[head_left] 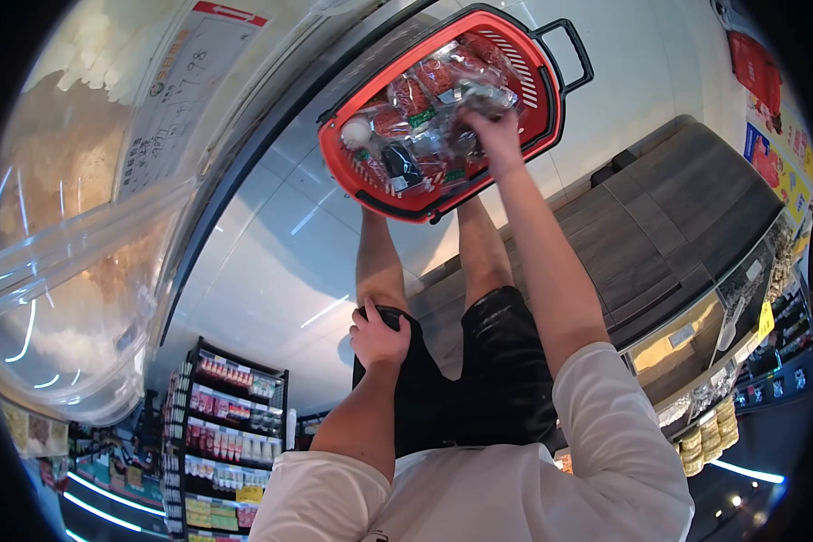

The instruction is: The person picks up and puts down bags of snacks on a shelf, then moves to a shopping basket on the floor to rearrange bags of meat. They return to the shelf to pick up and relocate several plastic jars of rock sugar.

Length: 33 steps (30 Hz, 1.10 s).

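Down in the red shopping basket [551, 113], my right hand [495, 135] has its fingers closed on a shiny clear plastic package [488, 98]; motion blur hides its contents. Several clear-wrapped packs of red food [410, 95] lie around it. A dark package with a white label [401, 166] and a round white item [356, 133] sit on the basket's left side. The basket's black handle [584, 59] juts out at the upper right. My left hand [379, 336] rests on my left knee, its fingers spread over the hem of my black shorts [443, 415].
The basket stands on pale floor tiles [280, 217] before my legs. A dark wood-look display unit [659, 208] runs along my right. On the left are clear plastic-covered bins [81, 271] with a price sign [176, 90]. Stocked shelves [230, 415] stand at the lower left.
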{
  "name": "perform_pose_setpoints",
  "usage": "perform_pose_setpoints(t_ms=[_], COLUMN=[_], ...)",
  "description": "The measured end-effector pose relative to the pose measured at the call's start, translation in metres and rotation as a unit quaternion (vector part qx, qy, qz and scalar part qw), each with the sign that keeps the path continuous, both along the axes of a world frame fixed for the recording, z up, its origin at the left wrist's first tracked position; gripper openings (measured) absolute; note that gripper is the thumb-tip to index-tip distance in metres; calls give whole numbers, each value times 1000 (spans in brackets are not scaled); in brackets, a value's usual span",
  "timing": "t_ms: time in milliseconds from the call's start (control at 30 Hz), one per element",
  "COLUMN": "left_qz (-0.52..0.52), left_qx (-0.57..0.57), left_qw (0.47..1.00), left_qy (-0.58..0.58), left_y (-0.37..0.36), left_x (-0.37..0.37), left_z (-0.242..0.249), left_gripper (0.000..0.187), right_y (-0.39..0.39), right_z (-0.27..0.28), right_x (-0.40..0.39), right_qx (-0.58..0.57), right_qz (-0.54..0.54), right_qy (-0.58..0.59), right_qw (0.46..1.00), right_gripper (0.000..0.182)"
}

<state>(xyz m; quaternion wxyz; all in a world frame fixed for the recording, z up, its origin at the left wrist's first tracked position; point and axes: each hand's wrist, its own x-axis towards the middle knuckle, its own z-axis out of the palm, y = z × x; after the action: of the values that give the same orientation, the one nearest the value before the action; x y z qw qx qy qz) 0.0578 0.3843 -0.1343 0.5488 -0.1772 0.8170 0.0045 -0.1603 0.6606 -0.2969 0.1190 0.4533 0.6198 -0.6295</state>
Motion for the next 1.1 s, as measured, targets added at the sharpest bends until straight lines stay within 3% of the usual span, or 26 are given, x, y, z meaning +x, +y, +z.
perform_pose_setpoints(t_ms=[33,200,267,367,400,533,600,633,700,733,767,833,867,933,967,1033,1100], left_qz=[0,-5,-9,-12,-12,-10,-17,-17,-19,-18,-19,-21,-21,-23,-23,-26,-29], left_qx=[1,-2,-4,-5,-5,1,-2,-2,-3,-4,-4,-3,-3,-3,-3,-3,-2], left_qw=[1000,1000,1000,1000,1000,1000,1000,1000,1000,1000,1000,1000,1000,1000,1000,1000,1000], left_qy=[-1,-5,0,3,3,-2,9,10,4,5,8,10,9,8,6,3,10], left_y=[1,4,5,7,8,9,9,9,9,9,8,8,8,9,8,8,7], left_x=[0,0,1,0,-1,-1,-1,-2,-3,-3,-2,-2,-3,-4,-3,-2,1], left_z=[0,-2,-3,-2,-2,-3,-3,-2,-3,-3,-4,-3,-2,-3,-3,-4,-5], left_gripper=[80,79,79,79,79,81,78,78,78,78,78,79,79,79,79,79,78], right_y=[-7,-65,-73,-76,-73,-56,-46,-41,-28,-21,-14,4,14,35,49,57,50], right_z=[-43,-36,-41,-48,-37,-27,-22,-22,-24,-19,-16,-27,-34,-61,-86,-98,-101], right_x=[25,56,69,80,74,68,61,59,53,46,38,33,31,32,39,39,49], right_qx=[14,-19,74,110,81,72,135,136,220,309,314,440,440,437,437,157,162], right_qz=[6,103,214,250,251,253,326,326,312,308,277,321,320,172,170,87,118], right_qy=[19,138,5,-33,-97,-63,-104,-103,-7,18,6,43,42,-1,-2,-104,-131], right_qw=[1000,985,974,961,960,963,930,930,924,900,908,837,838,883,883,978,971], right_gripper=[61,72,78,84,86,86,76,76,67,58,55,51,51,48,48,41,40])
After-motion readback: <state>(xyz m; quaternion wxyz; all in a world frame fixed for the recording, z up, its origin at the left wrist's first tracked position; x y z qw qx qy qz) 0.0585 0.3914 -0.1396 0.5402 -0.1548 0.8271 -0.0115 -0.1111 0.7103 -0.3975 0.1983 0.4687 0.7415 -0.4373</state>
